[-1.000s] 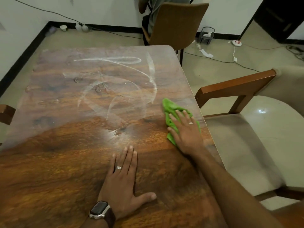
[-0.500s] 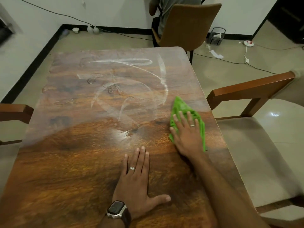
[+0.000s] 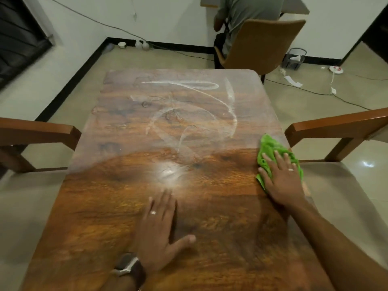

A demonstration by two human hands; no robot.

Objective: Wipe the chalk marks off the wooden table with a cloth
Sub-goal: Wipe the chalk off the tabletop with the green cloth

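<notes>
White chalk marks (image 3: 195, 114) curve across the far half of the wooden table (image 3: 117, 206). A green cloth (image 3: 270, 148) lies at the table's right edge. My right hand (image 3: 283, 179) presses flat on the cloth with straight, spread fingers, and part of the cloth is hidden under the palm. My left hand (image 3: 157, 227) rests flat on the bare wood near the table's middle, nearer to me, with a ring on one finger and a watch at the wrist. It holds nothing.
A wooden armchair (image 3: 336, 131) stands close by the table's right side and another armchair (image 3: 35, 131) by its left. Beyond the far end, a person sits on a brown chair (image 3: 262, 45). Cables (image 3: 315, 92) and a small bin (image 3: 294, 58) lie on the floor at the back right.
My right hand has slid the cloth rightward to the table's right edge. My left hand has stayed flat on the wood. The view has shifted back and shows more of the room.
</notes>
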